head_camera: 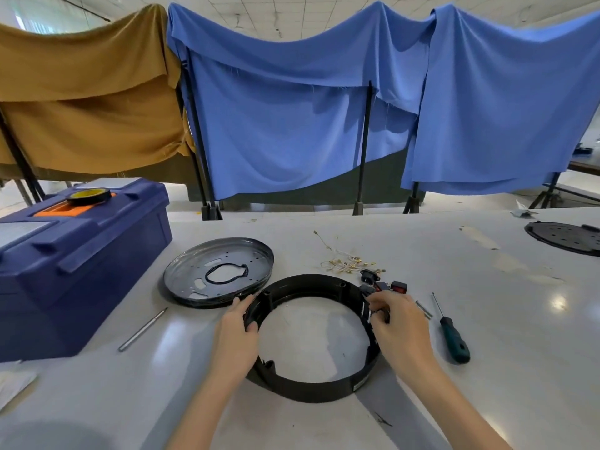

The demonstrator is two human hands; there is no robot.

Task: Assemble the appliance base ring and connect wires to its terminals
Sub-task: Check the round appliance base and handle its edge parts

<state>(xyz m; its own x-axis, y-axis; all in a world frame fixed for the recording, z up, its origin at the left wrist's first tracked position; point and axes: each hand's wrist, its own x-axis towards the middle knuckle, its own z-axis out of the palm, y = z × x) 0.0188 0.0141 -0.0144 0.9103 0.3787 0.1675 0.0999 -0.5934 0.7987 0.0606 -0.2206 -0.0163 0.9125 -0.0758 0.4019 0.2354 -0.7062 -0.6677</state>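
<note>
Base ring (311, 389): we steady it in the left hand's (235, 332) grip; the right hand (401, 329) pinches a small black part (385, 316) (likely a switch) against its wall. Wires (344, 263) follow.

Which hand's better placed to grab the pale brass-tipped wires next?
Probably right: right hand pinches the black plastic ring's right wall, nearer the pale brass-tipped wires; left hand grips its left rim.

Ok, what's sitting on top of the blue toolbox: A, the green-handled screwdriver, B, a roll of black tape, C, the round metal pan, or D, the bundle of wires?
B: a roll of black tape lies on the lid of the blue toolbox, while the green-handled screwdriver lies on the table to the right of the base ring.
</note>
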